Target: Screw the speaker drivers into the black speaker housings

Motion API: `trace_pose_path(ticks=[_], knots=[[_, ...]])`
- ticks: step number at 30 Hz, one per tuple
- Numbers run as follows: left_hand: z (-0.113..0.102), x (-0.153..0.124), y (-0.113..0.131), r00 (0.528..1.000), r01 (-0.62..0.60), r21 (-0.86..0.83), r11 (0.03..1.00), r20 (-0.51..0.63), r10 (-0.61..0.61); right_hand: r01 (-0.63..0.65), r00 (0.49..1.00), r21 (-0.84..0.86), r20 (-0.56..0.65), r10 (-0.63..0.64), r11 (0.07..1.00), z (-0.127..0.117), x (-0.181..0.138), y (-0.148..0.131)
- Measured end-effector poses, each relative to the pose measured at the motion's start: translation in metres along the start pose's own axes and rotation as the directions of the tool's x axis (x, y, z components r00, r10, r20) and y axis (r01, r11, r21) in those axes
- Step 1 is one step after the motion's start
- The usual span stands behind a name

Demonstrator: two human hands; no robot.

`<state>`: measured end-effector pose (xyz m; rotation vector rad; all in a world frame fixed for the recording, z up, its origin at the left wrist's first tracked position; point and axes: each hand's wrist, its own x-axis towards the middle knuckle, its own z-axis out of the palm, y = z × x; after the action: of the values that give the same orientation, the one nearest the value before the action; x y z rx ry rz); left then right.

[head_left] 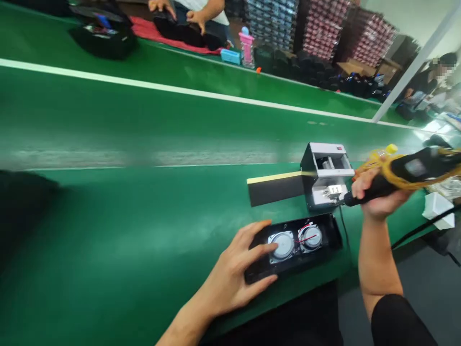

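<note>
My left hand [245, 264] rests with spread fingers on the left end of a black speaker panel [293, 269]. Two round speaker drivers with pale backs sit in that panel, the left driver [283, 245] under my fingertip and the right driver [310, 237] crossed by a red wire. My right hand [378, 194] is wrapped round a black electric screwdriver [374, 188], which has yellow cord wound about its rear. Its tip points left into the front of a screw feeder [328, 175], a black-and-white box standing behind the panel.
A black flat strip with a yellow edge [275, 189] lies left of the feeder. A white box [438, 210] stands at the right edge. Across the green bench [144, 120], a co-worker's hands [196, 19] touch a black part on red cloth. A pole [414, 62] rises at right.
</note>
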<state>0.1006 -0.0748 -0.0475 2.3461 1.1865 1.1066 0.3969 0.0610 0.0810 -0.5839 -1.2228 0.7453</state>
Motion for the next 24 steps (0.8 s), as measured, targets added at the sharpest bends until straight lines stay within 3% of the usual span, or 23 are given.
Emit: trace_pose_path(ticks=[8, 24], knots=[[0.000, 0.000, 0.003, 0.999, 0.041, -0.056, 0.998, 0.022, -0.040, 0.046, 0.998, -0.089, -0.037, -0.049, 0.995, 0.006, 0.022, 0.005], [-0.003, -0.006, -0.008, 0.997, 0.074, 0.057, 0.996, 0.008, -0.074, 0.002, 1.000, -0.018, -0.004, -0.002, 1.000, 0.011, -0.001, 0.023]])
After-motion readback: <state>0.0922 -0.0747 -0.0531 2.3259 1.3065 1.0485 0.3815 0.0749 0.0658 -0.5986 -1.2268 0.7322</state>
